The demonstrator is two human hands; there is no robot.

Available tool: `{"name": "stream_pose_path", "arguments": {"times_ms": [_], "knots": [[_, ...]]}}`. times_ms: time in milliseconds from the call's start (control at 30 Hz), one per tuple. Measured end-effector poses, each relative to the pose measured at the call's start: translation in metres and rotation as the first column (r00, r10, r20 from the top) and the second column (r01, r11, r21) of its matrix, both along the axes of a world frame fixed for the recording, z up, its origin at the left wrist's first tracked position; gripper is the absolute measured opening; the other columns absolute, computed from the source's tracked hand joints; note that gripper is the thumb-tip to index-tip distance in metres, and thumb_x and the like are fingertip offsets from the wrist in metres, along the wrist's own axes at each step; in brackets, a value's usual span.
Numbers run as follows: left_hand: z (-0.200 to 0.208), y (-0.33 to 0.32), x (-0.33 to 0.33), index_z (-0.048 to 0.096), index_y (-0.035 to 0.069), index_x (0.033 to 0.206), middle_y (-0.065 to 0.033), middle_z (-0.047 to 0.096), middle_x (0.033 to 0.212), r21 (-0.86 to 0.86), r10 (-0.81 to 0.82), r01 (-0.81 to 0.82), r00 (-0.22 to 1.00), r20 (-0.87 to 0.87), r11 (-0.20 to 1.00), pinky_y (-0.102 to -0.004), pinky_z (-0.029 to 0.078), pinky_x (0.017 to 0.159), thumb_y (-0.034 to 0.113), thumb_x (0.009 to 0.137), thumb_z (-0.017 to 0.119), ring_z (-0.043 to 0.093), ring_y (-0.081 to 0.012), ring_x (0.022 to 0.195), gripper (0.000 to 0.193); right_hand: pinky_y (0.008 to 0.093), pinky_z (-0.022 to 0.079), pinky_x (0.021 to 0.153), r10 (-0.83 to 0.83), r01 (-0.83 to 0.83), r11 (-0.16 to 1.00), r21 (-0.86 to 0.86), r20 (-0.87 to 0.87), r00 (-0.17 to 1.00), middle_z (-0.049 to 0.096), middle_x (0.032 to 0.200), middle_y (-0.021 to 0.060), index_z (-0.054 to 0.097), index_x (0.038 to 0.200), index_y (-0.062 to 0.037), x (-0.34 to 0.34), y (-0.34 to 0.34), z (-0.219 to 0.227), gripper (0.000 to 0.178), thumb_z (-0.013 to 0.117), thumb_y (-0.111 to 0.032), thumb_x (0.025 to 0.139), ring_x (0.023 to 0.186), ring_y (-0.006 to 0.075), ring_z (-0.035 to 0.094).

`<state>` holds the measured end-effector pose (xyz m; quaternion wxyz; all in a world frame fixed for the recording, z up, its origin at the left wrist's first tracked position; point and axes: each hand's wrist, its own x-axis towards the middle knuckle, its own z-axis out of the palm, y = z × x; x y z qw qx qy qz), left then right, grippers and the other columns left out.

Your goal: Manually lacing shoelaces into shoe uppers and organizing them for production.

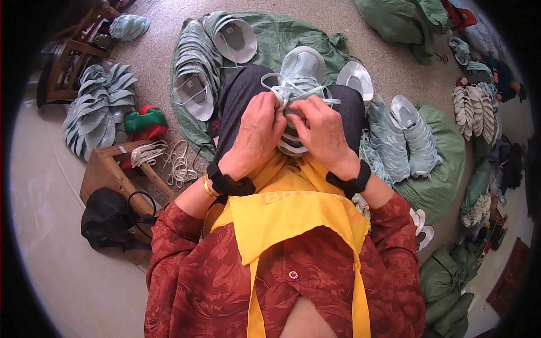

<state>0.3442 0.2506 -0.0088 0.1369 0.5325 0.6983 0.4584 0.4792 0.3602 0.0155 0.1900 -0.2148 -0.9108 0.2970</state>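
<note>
Pale-blue shoe point(304, 63) rests between the knees point(349, 107), seemingly for steadiness, left hand's point(256, 132) fingers pinching its lace point(288, 89), right hand's point(324, 130) narrowed, grip unclear.

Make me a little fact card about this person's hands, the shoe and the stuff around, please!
Shoe: pale blue shoe, between the knees, toe pointing away
Left hand: left hand, fingers bent at the white laces
Right hand: right hand, fingers bent beside the left ones; exact grip hard to tell
Clothes: yellow apron, dark red patterned top
Left floor: black bag, red-and-green bundle
Right floor: stacked pale blue shoes, green sheet
</note>
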Motion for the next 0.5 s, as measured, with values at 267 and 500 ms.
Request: {"name": "stream_pose_path", "arguments": {"times_ms": [267,500], "knots": [[-0.005,0.001,-0.001,0.049,-0.003,0.096,-0.0207,0.052,0.09,-0.018,0.016,-0.016,1.0,0.014,1.0,-0.0468,0.045,0.079,0.0,0.086,0.059,0.053,-0.0398,0.089,0.014,0.0435,0.052,0.067,0.029,-0.037,0.993,0.11,0.079,0.996,0.062,0.088,0.0163,0.059,0.087,-0.0014,-0.013,0.004,0.001,0.01,0.065,-0.01,0.09,0.08,0.0359,0.066],[-0.002,0.001,0.002,0.049,-0.003,0.097,-0.0208,0.051,0.091,0.017,0.016,-0.016,0.999,0.029,1.0,-0.0467,0.045,0.079,-0.001,0.086,0.059,0.053,-0.0399,0.089,0.015,0.0403,0.049,0.061,0.026,-0.02,0.999,-0.037,0.167,0.986,0.06,0.08,0.0121,0.06,0.084,-0.0019,0.059,-0.014,0.037,0.009,0.069,-0.002,0.084,0.07,0.0318,0.063]]}}
